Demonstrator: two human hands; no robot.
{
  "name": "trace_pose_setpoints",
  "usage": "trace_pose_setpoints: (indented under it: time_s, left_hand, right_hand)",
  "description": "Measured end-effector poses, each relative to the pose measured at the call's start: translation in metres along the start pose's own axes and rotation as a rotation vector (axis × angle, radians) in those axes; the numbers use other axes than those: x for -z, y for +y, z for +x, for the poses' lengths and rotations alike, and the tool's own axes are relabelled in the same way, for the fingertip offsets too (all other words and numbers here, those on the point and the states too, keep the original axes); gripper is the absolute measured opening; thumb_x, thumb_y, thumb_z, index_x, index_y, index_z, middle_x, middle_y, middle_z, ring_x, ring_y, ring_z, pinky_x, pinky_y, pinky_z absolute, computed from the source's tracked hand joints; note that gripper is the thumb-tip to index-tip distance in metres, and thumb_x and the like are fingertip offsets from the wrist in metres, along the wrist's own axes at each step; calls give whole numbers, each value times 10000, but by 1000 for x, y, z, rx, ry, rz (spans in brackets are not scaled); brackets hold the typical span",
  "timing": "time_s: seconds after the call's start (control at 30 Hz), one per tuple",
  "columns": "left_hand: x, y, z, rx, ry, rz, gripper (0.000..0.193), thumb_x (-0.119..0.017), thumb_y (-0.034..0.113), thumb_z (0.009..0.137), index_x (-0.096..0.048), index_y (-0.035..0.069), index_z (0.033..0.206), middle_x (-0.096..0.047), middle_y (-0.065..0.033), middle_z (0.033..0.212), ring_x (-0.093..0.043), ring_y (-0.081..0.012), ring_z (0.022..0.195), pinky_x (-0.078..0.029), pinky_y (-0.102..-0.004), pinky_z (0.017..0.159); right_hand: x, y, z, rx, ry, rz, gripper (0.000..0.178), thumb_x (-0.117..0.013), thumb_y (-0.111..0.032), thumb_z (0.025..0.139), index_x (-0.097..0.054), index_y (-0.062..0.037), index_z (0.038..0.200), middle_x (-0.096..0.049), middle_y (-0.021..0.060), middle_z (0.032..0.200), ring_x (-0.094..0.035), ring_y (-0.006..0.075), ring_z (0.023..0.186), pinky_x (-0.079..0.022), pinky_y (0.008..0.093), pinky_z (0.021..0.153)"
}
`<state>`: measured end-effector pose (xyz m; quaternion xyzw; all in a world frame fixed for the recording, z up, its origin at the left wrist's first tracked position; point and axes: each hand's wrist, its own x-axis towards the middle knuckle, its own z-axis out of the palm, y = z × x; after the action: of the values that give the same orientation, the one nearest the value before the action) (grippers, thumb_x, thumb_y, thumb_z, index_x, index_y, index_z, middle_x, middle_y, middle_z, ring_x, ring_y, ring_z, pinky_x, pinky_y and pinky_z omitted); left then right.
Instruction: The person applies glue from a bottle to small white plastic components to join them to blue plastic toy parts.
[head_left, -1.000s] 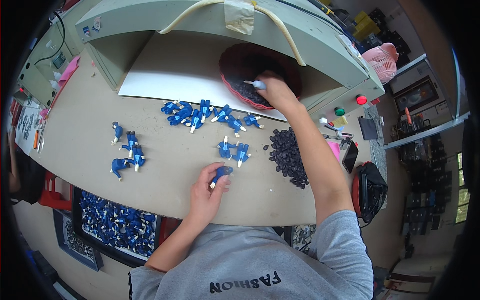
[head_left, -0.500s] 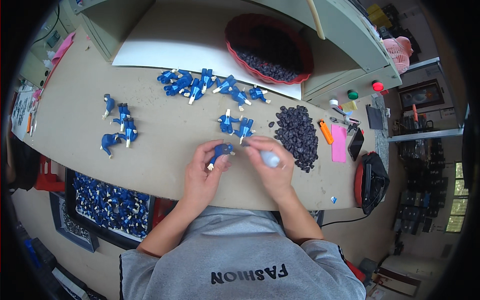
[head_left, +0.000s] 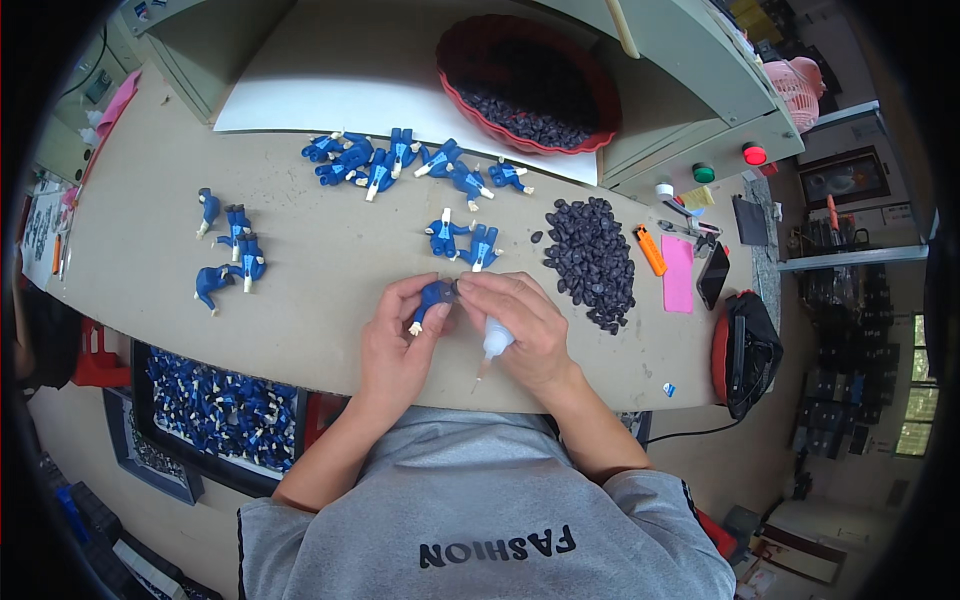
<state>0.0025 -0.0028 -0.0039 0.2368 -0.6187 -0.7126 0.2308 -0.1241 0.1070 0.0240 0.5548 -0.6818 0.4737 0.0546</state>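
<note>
Between the thumb and fingers of my left hand (head_left: 388,345) is a small blue toy figure (head_left: 430,300) with a pale tip toward me. My right hand (head_left: 535,330) keeps a small translucent squeeze bottle (head_left: 496,338) against its palm, the thin nozzle pointing toward me. Its thumb and forefinger also pinch a small dark piece (head_left: 456,287) at the figure's right end; the fingertips partly hide the contact. Just beyond my hands lie two blue figures (head_left: 444,232). A heap of dark, pebble-like pieces (head_left: 592,265) spreads to the right.
More blue figures (head_left: 378,172) lie at the back and at the left (head_left: 240,250). A red scalloped basin (head_left: 607,140) of dark pieces stands under the shelf. Rightward are an orange cutter (head_left: 650,250), a pink sheet (head_left: 678,275) and a phone (head_left: 713,275). A figure-filled tray (head_left: 150,440) sits lower left.
My right hand has moved left to the figure, bringing the dark piece against it. The bottle has tipped so that its nozzle points toward me. My left hand still holds the figure.
</note>
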Motion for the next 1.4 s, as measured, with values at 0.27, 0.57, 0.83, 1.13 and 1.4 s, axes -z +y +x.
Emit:
trace_pose_setpoints:
  time_s: [0.27,0.57,0.83,1.13,1.4]
  left_hand:
    - [-2,1,-4,-19,26,108,302,-630,55,948,-535,-31,1222,-692,-134,1042,-679,-139,879,-563,-269,739]
    - [0,4,2,124,-34,41,321,-652,88,942,-563,-16,1232,-684,-87,990,-605,-68,664,-503,-201,566]
    - [8,11,11,240,-96,-12,305,-655,107,944,-585,-7,1218,-680,-91,999,-575,-54,579,-470,-198,504]
    - [-3,5,4,99,15,101,314,-648,115,952,-575,-10,1231,-678,-96,998,-581,-54,598,-478,-194,511]
    - [-3,5,2,121,-22,150,311,-649,122,952,-579,-10,1225,-681,-99,1003,-599,-60,616,-497,-201,525]
  right_hand:
    - [-2,-4,-5,-27,20,-28,405,-765,70,665,-686,1,1056,-688,148,1055,-662,276,850,-543,334,725]
    - [1,3,-9,-56,0,-37,359,-764,51,705,-683,-6,1051,-701,136,997,-674,279,867,-549,339,729]
    - [12,9,-1,-173,-102,54,318,-762,30,731,-687,-24,1035,-701,137,999,-682,277,883,-557,328,731]
    - [2,-4,-14,-363,-34,122,305,-746,-11,802,-694,-39,1101,-691,137,1051,-687,264,951,-567,342,803]
    - [13,-5,-8,-254,-173,-15,366,-734,-33,817,-666,-30,1177,-660,158,1108,-669,294,981,-562,350,815]
